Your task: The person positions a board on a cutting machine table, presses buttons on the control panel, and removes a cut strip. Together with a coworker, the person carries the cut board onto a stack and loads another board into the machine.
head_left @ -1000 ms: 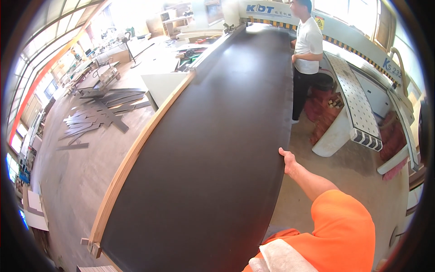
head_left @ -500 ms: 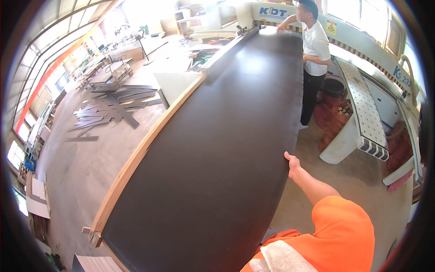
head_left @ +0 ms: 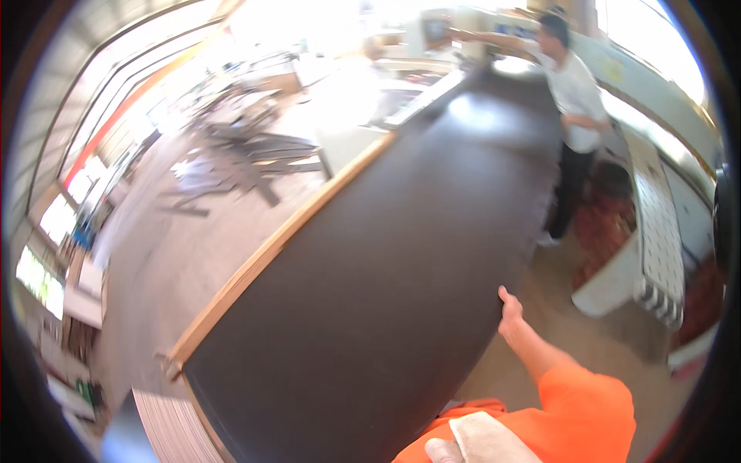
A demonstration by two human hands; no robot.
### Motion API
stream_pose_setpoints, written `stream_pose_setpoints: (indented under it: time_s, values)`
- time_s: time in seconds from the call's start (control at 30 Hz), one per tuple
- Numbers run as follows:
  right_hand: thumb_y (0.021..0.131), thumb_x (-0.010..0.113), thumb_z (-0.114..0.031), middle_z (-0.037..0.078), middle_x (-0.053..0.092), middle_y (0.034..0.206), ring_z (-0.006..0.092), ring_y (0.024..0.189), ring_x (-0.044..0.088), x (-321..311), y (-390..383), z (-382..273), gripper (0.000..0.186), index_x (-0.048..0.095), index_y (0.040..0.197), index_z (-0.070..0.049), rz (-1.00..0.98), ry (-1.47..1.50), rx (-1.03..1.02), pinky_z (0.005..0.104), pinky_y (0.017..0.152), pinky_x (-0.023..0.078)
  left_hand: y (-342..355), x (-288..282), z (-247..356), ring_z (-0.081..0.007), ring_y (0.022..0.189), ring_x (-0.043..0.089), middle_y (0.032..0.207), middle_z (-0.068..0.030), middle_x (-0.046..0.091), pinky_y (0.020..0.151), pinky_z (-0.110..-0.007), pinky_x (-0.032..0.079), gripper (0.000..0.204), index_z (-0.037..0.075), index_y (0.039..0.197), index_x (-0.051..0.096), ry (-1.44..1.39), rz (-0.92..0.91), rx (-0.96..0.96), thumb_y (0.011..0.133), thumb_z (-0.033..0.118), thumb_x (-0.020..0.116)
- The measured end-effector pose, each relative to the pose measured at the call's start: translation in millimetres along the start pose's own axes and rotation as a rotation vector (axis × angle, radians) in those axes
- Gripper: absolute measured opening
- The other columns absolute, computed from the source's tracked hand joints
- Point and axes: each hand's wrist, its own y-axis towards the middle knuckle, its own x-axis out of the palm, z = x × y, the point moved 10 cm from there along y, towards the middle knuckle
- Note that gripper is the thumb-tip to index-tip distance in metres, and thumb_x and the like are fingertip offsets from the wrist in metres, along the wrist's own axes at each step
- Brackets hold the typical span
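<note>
A large, dark brown-black sheet panel [head_left: 386, 255] stretches from just in front of me to the far end, slanting away to the right. My right hand [head_left: 509, 310] holds its right edge, thumb on top, the other fingers hidden below the panel. My left hand is out of sight. A folded beige cloth or glove [head_left: 494, 438] lies against my orange clothing at the bottom. Beyond my hand, a person in a white shirt [head_left: 580, 96] stands at the panel's right side, one arm stretched left across the far end, the other bent near the panel's edge.
A wooden strip [head_left: 285, 247] runs along the panel's left side. Stacked boards [head_left: 174, 427] stand at lower left. Dark offcut strips [head_left: 262, 166] litter the floor beyond. On the right is a light-coloured machine with a long perforated support beam [head_left: 658, 224].
The whole view has swung, so the scene sits further right and is blurred. The co-worker's far arm now reaches out to the left. My right hand keeps its hold on the panel edge.
</note>
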Motion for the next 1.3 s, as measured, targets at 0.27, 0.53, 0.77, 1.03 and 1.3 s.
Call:
stream_pose_setpoints:
  time_s: [0.27, 0.53, 0.77, 1.03, 1.3]
  values:
    - [0.1, 0.052, -0.035, 0.013, 0.055, 0.136, 0.0317, 0.121, 0.054, 3, -20, -2, 0.049, 0.053, 0.133, 0.001, -0.048, -0.018, 0.072, 0.0477, 0.104, 0.042, 30, 19, -100, -0.037, 0.111, 0.06, 0.119, -0.0253, 0.062, 0.098, -0.042, 0.047, 0.051, -0.009, 0.11, 0.064, -0.106, 0.212, -0.103, 0.07, 0.017, 0.08]
    - [0.098, 0.052, -0.043, 0.01, 0.05, 0.143, 0.0318, 0.127, 0.049, -13, 6, -5, 0.056, 0.05, 0.138, -0.003, -0.072, -0.077, 0.087, 0.0485, 0.109, 0.036, -7, 16, -70, -0.0362, 0.118, 0.058, 0.125, -0.0259, 0.06, 0.102, -0.041, 0.045, 0.057, -0.01, 0.119, 0.061, -0.152, 0.146, -0.132, 0.074, 0.018, 0.08]
    - [0.097, 0.054, -0.044, 0.01, 0.052, 0.141, 0.0322, 0.127, 0.049, -7, 2, -1, 0.056, 0.052, 0.136, -0.004, -0.08, -0.076, 0.099, 0.0494, 0.109, 0.036, 18, 34, -135, -0.0335, 0.119, 0.059, 0.124, -0.0257, 0.063, 0.101, -0.039, 0.046, 0.058, -0.009, 0.123, 0.06, -0.309, -0.011, -0.226, 0.077, 0.021, 0.079]
    - [0.092, 0.062, -0.043, 0.007, 0.056, 0.136, 0.0295, 0.122, 0.052, -25, -3, 20, 0.051, 0.058, 0.13, -0.008, -0.134, -0.135, 0.069, 0.0464, 0.107, 0.039, 1, 6, -67, -0.0192, 0.08, 0.069, 0.099, -0.0169, 0.07, 0.07, -0.033, 0.057, 0.063, -0.011, 0.134, 0.048, -0.598, -0.306, -0.25, 0.084, 0.015, 0.075]
    - [0.091, 0.064, -0.042, 0.006, 0.055, 0.135, 0.0298, 0.12, 0.053, -5, -155, 153, 0.052, 0.055, 0.132, -0.011, -0.153, -0.171, 0.095, 0.0474, 0.102, 0.044, 15, 21, -62, -0.0197, 0.097, 0.069, 0.108, -0.0196, 0.071, 0.088, -0.031, 0.054, 0.066, -0.008, 0.14, 0.044, -0.615, -0.733, 0.233, 0.086, 0.015, 0.074]
